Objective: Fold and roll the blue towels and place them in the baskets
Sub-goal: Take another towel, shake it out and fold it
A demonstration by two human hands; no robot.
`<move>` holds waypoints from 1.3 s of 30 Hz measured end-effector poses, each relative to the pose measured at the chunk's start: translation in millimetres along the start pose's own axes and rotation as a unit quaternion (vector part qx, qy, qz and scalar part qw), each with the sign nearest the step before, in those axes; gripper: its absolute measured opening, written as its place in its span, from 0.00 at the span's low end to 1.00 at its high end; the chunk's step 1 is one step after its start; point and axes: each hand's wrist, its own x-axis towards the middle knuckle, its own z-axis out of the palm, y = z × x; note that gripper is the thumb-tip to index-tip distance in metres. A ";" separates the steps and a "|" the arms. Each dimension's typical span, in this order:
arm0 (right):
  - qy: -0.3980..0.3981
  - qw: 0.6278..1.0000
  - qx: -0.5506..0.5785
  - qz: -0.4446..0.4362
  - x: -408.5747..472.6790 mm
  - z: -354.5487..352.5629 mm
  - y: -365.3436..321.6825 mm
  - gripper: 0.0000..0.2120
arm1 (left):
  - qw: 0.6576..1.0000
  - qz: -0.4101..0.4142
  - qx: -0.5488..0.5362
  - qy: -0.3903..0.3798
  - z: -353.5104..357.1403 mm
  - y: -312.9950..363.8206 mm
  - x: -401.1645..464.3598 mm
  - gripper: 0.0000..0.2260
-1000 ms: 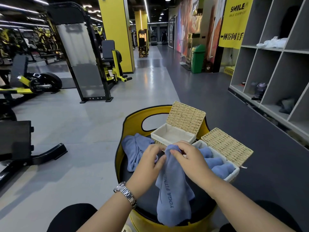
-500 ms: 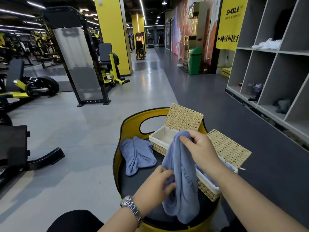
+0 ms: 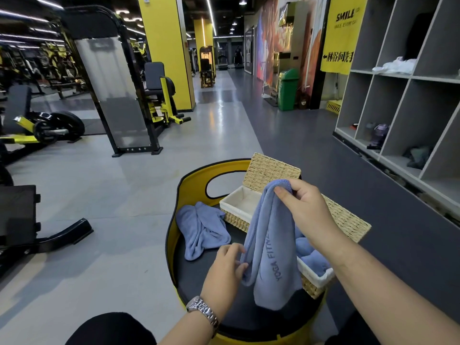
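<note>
Pinched at its top fold by the right hand, a blue towel printed "YOGA FITNESS" is held up over the black seat pad, hanging doubled and limp. Its lower left edge is gripped by the left hand. Behind it, at the far side, the open lined wicker basket is seen; to the right, rolled blue towels are held in a second basket. A crumpled towel is left on the pad's far left, beside the yellow rim.
</note>
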 end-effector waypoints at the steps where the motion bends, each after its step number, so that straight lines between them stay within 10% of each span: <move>1: -0.002 1.000 0.006 0.000 0.4 -0.2 -0.1 0.08 | 1.000 0.009 0.004 -0.008 0.2 1.5 1.4 0.09; 39: 0.102 0.988 -0.114 0.016 30.3 -41.2 47.6 0.09 | 0.972 -0.052 0.222 0.052 -186.5 38.9 56.2 0.03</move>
